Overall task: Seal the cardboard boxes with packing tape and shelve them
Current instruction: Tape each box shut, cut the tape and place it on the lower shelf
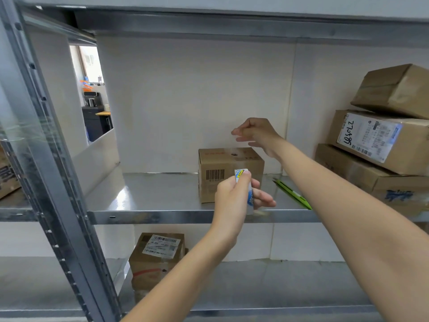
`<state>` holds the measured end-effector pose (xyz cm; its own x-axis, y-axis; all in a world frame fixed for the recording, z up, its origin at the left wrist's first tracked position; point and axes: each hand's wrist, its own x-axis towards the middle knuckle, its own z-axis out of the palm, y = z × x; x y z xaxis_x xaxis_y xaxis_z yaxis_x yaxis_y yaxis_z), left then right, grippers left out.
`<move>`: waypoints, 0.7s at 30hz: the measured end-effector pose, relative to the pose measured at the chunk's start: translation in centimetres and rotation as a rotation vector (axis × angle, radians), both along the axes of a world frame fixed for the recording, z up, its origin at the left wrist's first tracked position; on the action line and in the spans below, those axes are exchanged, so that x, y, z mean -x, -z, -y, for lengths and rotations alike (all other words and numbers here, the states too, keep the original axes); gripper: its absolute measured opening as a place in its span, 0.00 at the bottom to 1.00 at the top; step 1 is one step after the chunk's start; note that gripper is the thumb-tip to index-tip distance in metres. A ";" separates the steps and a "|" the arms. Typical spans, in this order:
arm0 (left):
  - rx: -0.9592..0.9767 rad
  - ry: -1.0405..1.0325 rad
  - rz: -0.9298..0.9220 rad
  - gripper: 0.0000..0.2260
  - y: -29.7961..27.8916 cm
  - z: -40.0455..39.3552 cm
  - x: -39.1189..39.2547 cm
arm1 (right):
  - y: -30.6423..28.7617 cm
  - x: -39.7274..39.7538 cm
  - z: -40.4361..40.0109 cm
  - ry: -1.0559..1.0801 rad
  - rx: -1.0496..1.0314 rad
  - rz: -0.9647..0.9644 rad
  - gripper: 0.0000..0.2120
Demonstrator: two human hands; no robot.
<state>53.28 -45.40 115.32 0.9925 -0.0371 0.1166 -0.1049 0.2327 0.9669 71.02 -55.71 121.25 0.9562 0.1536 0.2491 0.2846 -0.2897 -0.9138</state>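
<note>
In the head view, one small cardboard box point(228, 173) stood upright on the middle metal shelf point(162, 194), close to the white back wall, with a barcode on the side facing the camera. That box serves as the landmark here.

Two hands were in view. The left hand point(236, 196) was just in front of the small box, near the shelf's front edge, pinching one roll of tape point(245, 189) with a blue and white label between thumb and curled fingers. The right hand point(255, 133) hovered just above the box's top right corner, its fingers loosely curled and grasping nothing; whether it touched the box could not be told.

To the right of the small box, one green pen point(291, 192) lay flat on the same shelf, partly hidden by the right forearm. Farther right stood a stack of three boxes point(380, 135): the bottom one flat, the middle one bearing a white shipping label with handwriting, the top one tilted.

Below the small box and a little to its left, on the lower shelf point(278, 287), sat one more labelled box point(157, 254) with a red band across its front. Far left of the small box, beyond the grey upright post point(46, 159), part of one further box point(8, 175) showed.
</note>
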 end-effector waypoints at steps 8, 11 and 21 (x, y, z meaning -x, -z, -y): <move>-0.019 -0.013 -0.027 0.11 0.2 0.1 -1.3 | 0.6 -1.7 -0.4 -0.062 0.003 -0.012 0.07; -0.035 -0.021 -0.033 0.12 0.2 0.1 -1.6 | 0.9 -2.4 -0.4 -0.064 0.041 -0.017 0.08; -0.090 -0.047 -0.025 0.11 0.7 -0.2 -2.3 | 2.2 -3.9 -1.0 0.064 0.105 -0.107 0.09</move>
